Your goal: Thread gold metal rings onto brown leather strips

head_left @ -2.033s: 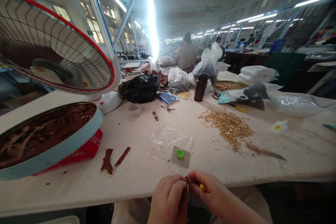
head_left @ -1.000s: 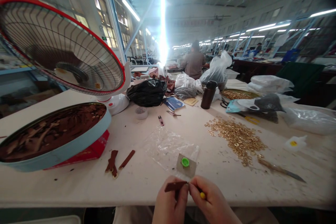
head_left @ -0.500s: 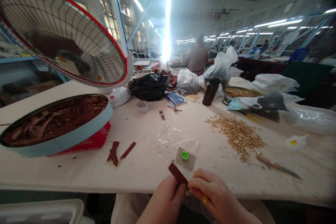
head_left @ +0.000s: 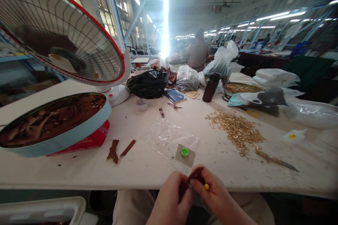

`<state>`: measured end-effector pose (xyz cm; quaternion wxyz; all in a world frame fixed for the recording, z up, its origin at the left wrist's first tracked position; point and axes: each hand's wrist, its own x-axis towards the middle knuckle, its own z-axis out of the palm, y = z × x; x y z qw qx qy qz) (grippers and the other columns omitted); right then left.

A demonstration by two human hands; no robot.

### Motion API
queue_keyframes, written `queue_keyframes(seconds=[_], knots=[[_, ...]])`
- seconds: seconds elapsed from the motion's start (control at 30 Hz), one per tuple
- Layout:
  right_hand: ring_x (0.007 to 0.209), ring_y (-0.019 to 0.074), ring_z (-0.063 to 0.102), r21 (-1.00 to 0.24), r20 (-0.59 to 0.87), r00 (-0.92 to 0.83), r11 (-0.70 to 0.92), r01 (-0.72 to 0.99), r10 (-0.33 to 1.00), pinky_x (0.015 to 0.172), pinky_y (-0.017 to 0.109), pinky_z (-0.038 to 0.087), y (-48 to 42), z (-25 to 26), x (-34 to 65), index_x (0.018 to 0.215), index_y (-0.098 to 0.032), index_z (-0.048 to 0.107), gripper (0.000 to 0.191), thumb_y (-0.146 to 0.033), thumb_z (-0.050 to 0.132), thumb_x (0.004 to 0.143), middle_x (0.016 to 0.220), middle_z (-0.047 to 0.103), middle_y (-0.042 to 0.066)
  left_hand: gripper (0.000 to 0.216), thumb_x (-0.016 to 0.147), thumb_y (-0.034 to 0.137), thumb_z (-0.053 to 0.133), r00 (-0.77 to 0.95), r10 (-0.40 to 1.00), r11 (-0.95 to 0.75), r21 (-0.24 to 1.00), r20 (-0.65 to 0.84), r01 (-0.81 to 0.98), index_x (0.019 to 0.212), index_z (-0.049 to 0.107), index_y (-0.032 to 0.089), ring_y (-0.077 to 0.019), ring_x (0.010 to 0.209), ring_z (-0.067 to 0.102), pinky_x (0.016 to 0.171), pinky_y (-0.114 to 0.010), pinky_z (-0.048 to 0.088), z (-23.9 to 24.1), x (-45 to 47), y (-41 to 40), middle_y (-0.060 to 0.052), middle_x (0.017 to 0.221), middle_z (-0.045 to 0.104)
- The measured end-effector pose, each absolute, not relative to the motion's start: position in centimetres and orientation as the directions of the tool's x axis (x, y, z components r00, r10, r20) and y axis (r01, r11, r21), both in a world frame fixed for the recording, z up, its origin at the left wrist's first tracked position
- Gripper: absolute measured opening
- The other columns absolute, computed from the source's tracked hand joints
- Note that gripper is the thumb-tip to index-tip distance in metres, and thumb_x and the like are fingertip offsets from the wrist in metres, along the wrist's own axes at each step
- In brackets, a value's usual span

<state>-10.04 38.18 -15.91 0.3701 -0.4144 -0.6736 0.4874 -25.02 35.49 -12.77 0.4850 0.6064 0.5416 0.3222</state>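
Observation:
My left hand (head_left: 171,200) and my right hand (head_left: 211,197) meet at the near edge of the table, both pinched on a small brown leather strap (head_left: 195,175). A small yellow thing (head_left: 206,186) shows between my right fingers. Just beyond my hands lies a green cap (head_left: 184,152) on a grey card, on a clear plastic bag (head_left: 166,137). Three more brown straps (head_left: 118,149) lie to the left on the table. A heap of gold metal rings (head_left: 236,130) is spread to the right.
A round blue tin (head_left: 79,133) full of brown straps sits left on a red box, with a fan (head_left: 60,31) behind it. A knife (head_left: 276,160), a dark bottle (head_left: 211,87), black and clear bags stand further back. A person stands beyond the table.
The brown strap stuck up and left from my fingers half a second ago; now it is folded in between both hands. My view has shifted slightly.

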Motion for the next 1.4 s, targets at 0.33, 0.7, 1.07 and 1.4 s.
queue_keyframes(seconds=[0.33, 0.7, 1.07, 1.4], knots=[[0.067, 0.0179, 0.055, -0.915, 0.27, -0.185, 0.311, 0.258, 0.945, 0.06, 0.026, 0.045, 37.1, -16.3, -10.9, 0.079, -0.019, 0.057, 0.017, -0.032, 0.048, 0.084, 0.071, 0.058, 0.003, 0.012, 0.075, 0.028, 0.049, 0.112, 0.977, 0.167, 0.979, -0.18, 0.122, 0.072, 0.049, 0.017, -0.0128, 0.056, 0.044, 0.053, -0.024, 0.034, -13.9, -24.0, 35.6, 0.002, 0.061, 0.049], [0.089, 0.0227, 0.058, -0.988, -0.036, -0.261, -0.074, -0.138, 0.965, 0.082, 0.035, 0.044, 37.6, -16.1, -11.7, 0.091, -0.017, 0.058, 0.029, -0.044, 0.056, 0.08, 0.089, 0.065, 0.007, 0.009, 0.076, 0.024, 0.048, 0.112, 0.986, 0.107, 0.985, -0.122, 0.135, 0.074, 0.052, 0.016, -0.0132, 0.06, 0.045, 0.058, -0.025, 0.035, -14.5, -24.5, 35.8, 0.001, 0.065, 0.05], [0.07, 0.0193, 0.056, -1.0, -0.003, -0.243, -0.004, -0.007, 0.97, 0.064, 0.029, 0.047, 37.7, -15.8, -11.4, 0.083, -0.015, 0.062, 0.03, -0.045, 0.058, 0.077, 0.074, 0.063, 0.004, 0.025, 0.071, 0.039, 0.06, 0.184, 0.954, 0.247, 0.968, -0.237, -0.035, 0.069, 0.052, 0.016, -0.0121, 0.057, 0.045, 0.055, -0.023, 0.034, -15.3, -25.1, 36.1, 0.002, 0.058, 0.052], [0.05, 0.0104, 0.047, -0.919, -0.24, -0.272, -0.308, -0.245, 0.932, 0.05, 0.021, 0.042, 37.2, -16.4, -12.3, 0.086, -0.016, 0.061, 0.035, -0.047, 0.064, 0.073, 0.058, 0.053, -0.004, 0.013, 0.073, 0.026, 0.053, 0.174, 0.96, 0.206, 0.975, -0.219, 0.088, 0.063, 0.052, 0.017, -0.0131, 0.056, 0.048, 0.056, -0.025, 0.037, -15.5, -25.5, 36.3, 0.001, 0.056, 0.056]])
